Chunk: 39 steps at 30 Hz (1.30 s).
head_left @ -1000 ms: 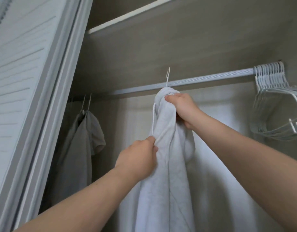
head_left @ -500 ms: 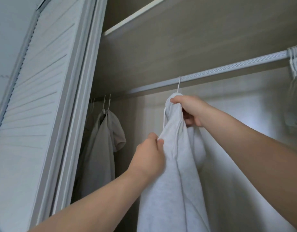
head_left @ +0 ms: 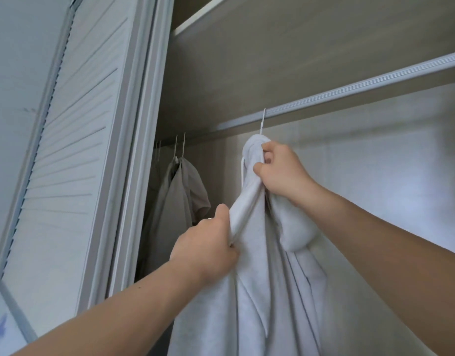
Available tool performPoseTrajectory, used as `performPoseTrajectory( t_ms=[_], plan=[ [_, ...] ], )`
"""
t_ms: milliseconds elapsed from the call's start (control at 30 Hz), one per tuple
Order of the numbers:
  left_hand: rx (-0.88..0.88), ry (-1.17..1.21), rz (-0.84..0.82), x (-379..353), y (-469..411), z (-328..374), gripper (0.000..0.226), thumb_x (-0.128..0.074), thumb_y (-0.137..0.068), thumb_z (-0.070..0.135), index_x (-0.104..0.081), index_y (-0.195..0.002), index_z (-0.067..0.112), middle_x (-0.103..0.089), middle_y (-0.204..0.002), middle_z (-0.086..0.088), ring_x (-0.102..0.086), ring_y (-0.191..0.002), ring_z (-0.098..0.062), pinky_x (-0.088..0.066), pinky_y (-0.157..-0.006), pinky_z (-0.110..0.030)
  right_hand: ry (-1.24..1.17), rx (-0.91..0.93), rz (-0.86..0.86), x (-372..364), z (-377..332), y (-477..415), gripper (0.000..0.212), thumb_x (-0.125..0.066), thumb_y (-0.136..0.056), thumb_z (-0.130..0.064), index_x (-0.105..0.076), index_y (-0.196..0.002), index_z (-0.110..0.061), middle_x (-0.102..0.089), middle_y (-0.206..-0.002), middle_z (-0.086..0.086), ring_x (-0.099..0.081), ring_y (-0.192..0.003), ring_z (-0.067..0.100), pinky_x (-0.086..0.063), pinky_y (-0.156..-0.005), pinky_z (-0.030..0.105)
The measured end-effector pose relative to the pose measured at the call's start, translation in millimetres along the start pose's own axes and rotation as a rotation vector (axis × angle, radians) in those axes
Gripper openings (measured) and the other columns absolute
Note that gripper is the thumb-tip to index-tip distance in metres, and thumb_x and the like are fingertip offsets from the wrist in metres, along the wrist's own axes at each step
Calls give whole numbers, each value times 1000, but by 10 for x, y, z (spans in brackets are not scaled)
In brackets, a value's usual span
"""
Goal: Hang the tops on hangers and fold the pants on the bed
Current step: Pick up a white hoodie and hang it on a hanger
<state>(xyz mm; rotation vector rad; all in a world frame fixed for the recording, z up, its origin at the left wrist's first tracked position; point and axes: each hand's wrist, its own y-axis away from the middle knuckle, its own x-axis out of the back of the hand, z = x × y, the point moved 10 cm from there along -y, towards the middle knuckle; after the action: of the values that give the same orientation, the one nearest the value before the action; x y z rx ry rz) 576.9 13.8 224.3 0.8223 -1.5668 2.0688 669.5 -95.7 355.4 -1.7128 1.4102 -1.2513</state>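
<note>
Pale grey top (head_left: 259, 291) (plain); taupe shirt (head_left: 177, 201); white hanger hook (head_left: 262, 122), louvred door (head_left: 67, 150).

I see open room to the right of the top (head_left: 259, 291): the rail (head_left: 362, 86) runs bare there, with only the back wall (head_left: 388, 176) behind. Above, the shelf (head_left: 285, 42) sits close over the rail, so there is little clearance around the hook (head_left: 263, 122). On the left a narrow gap parts the top from the grey shirts (head_left: 180, 201), and my left hand (head_left: 206, 250), gripping cloth, fills its lower part. Past the shirts the door (head_left: 67, 163) closes that side off. My right hand (head_left: 280, 173) grips the top just under the hook.
</note>
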Motion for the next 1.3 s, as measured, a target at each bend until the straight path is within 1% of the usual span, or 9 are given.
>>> performPoseTrajectory(
  t_ms=[100, 267, 333, 433, 500, 767, 933, 1033, 1300],
  plan=[
    [35, -44, -20, -60, -20, -151, 29, -56, -88, 23, -32, -103, 24, -52, -89, 2, -59, -76, -25, -52, -65, -39, -171, -47, -58, -301, 242, -137, 49, -49, -69, -17, -57, -111, 7, -63, -103, 32, -57, -73, 21, -44, -65, 34],
    [124, -107, -74, -193, -71, -475, 28, -51, -88, 12, -30, -102, 23, -46, -88, 1, -54, -75, -24, -41, -61, -37, -231, -62, -127, -821, 412, -332, 55, -49, -86, 1, -56, -139, -11, -66, -127, 10, -65, -107, 33, -56, -88, 52],
    [163, -115, -102, -260, -71, -618, 29, -50, -90, 9, -31, -106, 24, -48, -88, 1, -56, -74, -21, -48, -61, -38, -209, -54, -155, -1026, 436, -442, 46, -44, -84, 6, -56, -128, 4, -61, -126, 28, -60, -109, 48, -55, -82, 56],
    [213, -135, -141, -361, -71, -820, 31, -50, -91, 7, -32, -110, 24, -51, -89, 1, -58, -73, -19, -57, -66, -39, -190, -57, -215, -1368, 468, -617, 48, -38, -80, 9, -44, -128, 15, -51, -130, 36, -63, -97, 45, -42, -64, 36],
    [252, -151, -177, -436, -73, -950, 35, -52, -92, 7, -32, -116, 23, -53, -91, -1, -61, -75, -21, -60, -70, -41, -202, -44, -251, -1558, 479, -712, 55, -38, -83, 10, -51, -136, 5, -60, -130, 23, -57, -88, 26, -38, -63, 31],
    [326, -167, -324, -650, 54, -1205, 57, -59, -95, 10, -30, -142, 19, -53, -99, -2, -63, -86, -21, -60, -79, -36, -361, -174, -278, -2037, 942, -740, 61, -47, -92, 6, -48, -147, -22, -62, -130, 8, -62, -108, 33, -59, -83, 53],
    [302, -178, -342, -642, 196, -1092, 60, -58, -95, 9, -28, -146, 18, -47, -91, 2, -56, -76, -17, -55, -69, -30, -263, -43, -366, -2105, 704, -488, 46, -54, -100, -10, -49, -145, -18, -61, -122, 0, -66, -103, 28, -59, -75, 39],
    [263, -179, -327, -529, 333, -978, 54, -57, -95, 6, -31, -142, 16, -51, -92, -1, -57, -76, -19, -55, -68, -31, -155, 80, -406, -2005, 435, -187, 37, -54, -99, -14, -58, -136, -19, -66, -113, -3, -65, -111, 22, -51, -85, 33],
    [67, -278, -118, 272, 1096, -730, 15, -40, -103, 28, -51, -111, 22, -63, -96, -3, -62, -82, -25, -56, -74, -43, -123, 325, -396, -1502, -412, 1027, 40, -56, -99, -24, -53, -140, -24, -58, -137, -9, -54, -123, 7, -40, -103, 24]
  ],
)
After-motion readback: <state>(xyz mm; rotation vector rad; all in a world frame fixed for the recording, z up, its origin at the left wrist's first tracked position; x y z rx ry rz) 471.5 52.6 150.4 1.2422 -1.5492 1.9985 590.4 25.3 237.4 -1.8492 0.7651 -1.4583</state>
